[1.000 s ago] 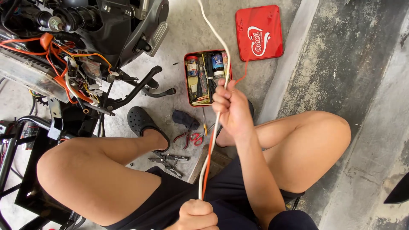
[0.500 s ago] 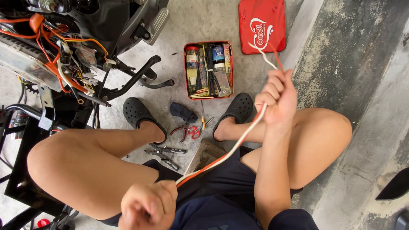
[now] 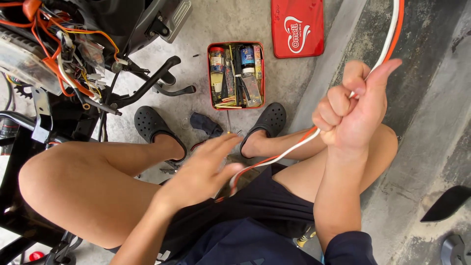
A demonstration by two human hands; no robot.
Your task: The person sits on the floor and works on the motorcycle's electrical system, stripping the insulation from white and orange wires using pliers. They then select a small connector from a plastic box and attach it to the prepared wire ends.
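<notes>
Wires, white and orange pair, run taut from fisted right hand raised over the knee down to left hand, fingers spread open, wires passing under the palm, grip unclear. Red tool tin open on the concrete between black clogs, within reach.

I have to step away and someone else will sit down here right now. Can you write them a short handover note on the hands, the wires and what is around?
Right hand: fist closed on the white and orange wires, raised above the right knee; the wires run up past the top edge.
Left hand: open, fingers spread, by the wires' lower end near the lap; whether it touches them is unclear.
Open red tin of small parts sits on the floor ahead, its red lid beside it.
Done: wires gripped and pulled fairly taut.
Left: lower end not gripped by the left hand.
</notes>
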